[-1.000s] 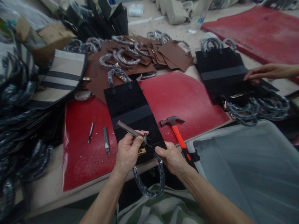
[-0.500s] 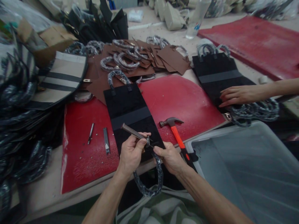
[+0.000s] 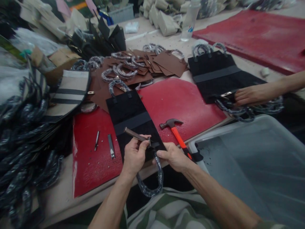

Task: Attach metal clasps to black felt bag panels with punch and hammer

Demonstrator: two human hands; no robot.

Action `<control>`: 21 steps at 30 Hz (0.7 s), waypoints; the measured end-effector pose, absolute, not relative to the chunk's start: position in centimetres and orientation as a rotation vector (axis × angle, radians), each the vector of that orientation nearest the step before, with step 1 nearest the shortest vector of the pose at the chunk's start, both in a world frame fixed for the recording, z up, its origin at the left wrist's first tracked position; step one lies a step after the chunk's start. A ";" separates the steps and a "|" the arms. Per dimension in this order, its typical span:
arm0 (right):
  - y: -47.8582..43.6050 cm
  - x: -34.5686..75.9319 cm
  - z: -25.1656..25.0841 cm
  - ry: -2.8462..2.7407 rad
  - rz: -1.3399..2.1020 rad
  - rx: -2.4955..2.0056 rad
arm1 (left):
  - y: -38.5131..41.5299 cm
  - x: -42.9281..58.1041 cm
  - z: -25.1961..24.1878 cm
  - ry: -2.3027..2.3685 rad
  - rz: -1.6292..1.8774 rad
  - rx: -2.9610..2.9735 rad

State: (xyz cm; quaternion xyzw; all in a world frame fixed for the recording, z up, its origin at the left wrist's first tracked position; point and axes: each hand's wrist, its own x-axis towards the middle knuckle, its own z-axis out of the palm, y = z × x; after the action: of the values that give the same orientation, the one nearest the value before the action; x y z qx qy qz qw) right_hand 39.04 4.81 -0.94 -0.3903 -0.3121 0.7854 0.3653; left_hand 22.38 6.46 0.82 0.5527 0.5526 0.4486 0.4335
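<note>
My left hand [image 3: 136,152] is closed around a flat metal bar tool [image 3: 134,133], its long end pointing up and left over a black bag panel [image 3: 133,111]. The tool's other end meets the panel's near edge, by a small fitting I cannot make out clearly. There my right hand [image 3: 173,156] pinches the panel's edge at the base of a plastic-wrapped handle [image 3: 150,190], which hangs over the table's front edge. Another wrapped handle [image 3: 116,83] is fixed at the panel's far end.
A claw hammer [image 3: 177,135] lies right on the red mat [image 3: 95,178]; a thin punch [image 3: 97,141] and flat steel tool [image 3: 111,147] lie left. Brown panels [image 3: 166,63] are heaped behind. A grey bin [image 3: 238,165] stands right, near another person's hand [image 3: 252,94] on a black bag.
The view has shifted slightly. My hands keep nearly the same hold at the panel's edge. The other person's hand has lifted the near end of their black bag, showing a metal clasp.
</note>
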 end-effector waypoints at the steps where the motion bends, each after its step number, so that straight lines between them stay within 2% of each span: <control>1: 4.7 39.1 -1.0 -0.780 1.990 -1.060 | 6.6 22.4 0.7 1.373 1.116 1.344; 7: 3.9 38.8 -1.8 -0.698 1.917 -1.114 | 6.6 22.9 0.4 1.370 1.105 1.307; 21: 4.2 38.2 -1.9 -0.695 1.929 -1.163 | 5.8 23.8 0.3 1.439 1.174 1.685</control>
State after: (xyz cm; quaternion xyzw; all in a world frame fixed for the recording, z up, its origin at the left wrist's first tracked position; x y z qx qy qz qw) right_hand 38.25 4.20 -1.88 -0.4558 -0.2726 0.7562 0.3822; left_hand 23.82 5.84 0.28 0.6384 0.5453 0.4447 0.3119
